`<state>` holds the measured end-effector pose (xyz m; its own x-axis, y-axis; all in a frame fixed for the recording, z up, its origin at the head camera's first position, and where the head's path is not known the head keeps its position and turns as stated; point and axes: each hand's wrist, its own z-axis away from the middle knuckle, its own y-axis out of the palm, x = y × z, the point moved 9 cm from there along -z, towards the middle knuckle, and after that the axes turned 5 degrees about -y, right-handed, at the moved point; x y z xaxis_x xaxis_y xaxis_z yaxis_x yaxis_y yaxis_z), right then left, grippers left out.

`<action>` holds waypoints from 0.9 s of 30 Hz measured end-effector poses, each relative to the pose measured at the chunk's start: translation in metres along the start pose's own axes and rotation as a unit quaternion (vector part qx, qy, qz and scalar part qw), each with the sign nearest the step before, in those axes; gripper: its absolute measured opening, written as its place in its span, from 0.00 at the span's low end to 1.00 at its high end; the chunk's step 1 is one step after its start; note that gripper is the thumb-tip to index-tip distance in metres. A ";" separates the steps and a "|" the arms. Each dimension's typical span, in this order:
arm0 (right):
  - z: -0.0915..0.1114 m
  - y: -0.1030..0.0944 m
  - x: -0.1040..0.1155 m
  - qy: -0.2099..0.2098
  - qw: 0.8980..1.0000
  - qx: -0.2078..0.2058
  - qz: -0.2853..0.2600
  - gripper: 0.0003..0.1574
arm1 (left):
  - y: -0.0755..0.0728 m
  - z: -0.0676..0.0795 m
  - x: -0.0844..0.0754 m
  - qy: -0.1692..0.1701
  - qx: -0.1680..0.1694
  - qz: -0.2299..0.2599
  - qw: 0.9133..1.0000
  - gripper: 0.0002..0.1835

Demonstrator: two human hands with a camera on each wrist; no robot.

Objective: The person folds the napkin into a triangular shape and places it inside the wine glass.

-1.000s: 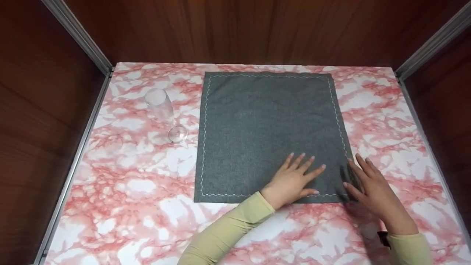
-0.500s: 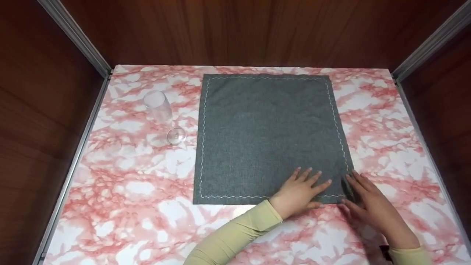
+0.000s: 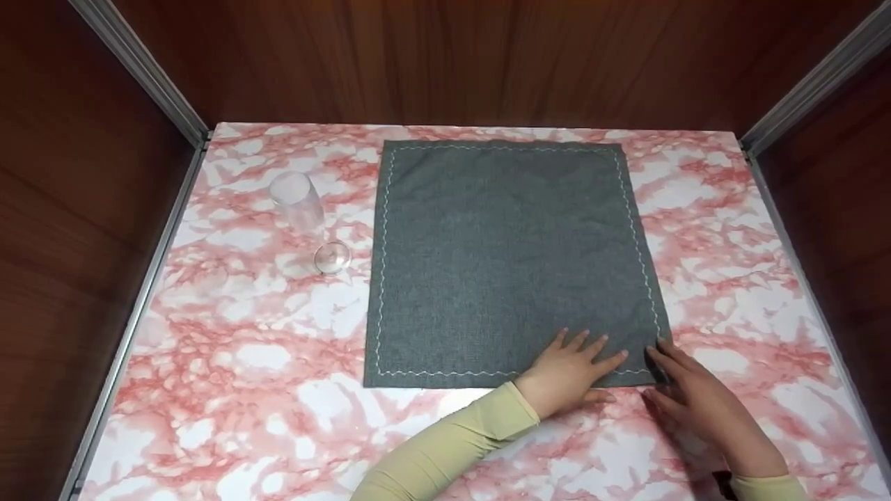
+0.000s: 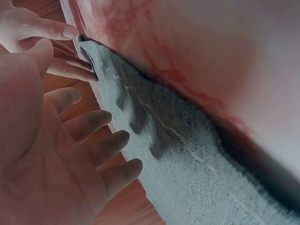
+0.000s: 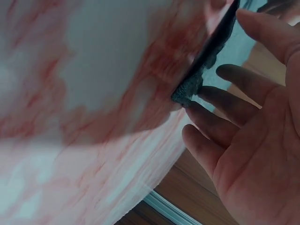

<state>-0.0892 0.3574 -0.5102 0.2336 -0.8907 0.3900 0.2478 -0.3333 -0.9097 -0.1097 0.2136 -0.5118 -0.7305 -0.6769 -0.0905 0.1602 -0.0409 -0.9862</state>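
A square grey cloth (image 3: 501,257) with a white wavy stitched border lies spread out flat in the middle of the head view. My left hand (image 3: 567,379) is over its near edge, right of centre, fingers spread and straight. In the left wrist view the fingertips of that hand (image 4: 42,145) come close to the cloth (image 4: 183,154), which has small ripples; contact is hard to tell. At the near right corner, my right hand (image 3: 713,410) touches the edge with extended fingers. The right wrist view shows its thumb apart from the fingers (image 5: 225,101), beside the dark cloth corner (image 5: 185,91).
A clear stemmed glass (image 3: 299,202) stands on the table left of the cloth, its round foot (image 3: 333,257) towards me. The table (image 3: 243,417) has a red and white marbled top. Brown wood panels (image 3: 452,62) with metal rails enclose the back and both sides.
Both hands have moved towards me along the cloth, the left also slightly right. The right hand has slid down the right edge to the near corner. The cloth and glass stay in place.
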 end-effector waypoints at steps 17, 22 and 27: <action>-0.006 -0.003 0.010 -0.003 0.998 -0.024 0.066 0.35 | -0.001 -0.003 -0.006 -0.005 0.003 -0.018 1.000 0.36; -0.006 -0.004 0.011 -0.008 0.997 -0.035 0.070 0.32 | -0.005 -0.002 -0.007 -0.002 -0.014 -0.032 0.999 0.36; -0.006 -0.004 0.016 -0.043 0.994 -0.060 0.082 0.29 | -0.007 -0.004 -0.009 -0.002 -0.026 -0.043 0.999 0.37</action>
<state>-0.0920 0.3431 -0.5010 0.3427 -0.9080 0.2411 0.0875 -0.2247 -0.9705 -0.1066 0.2227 -0.5047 -0.7371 -0.6757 -0.0049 0.0619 -0.0603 -0.9963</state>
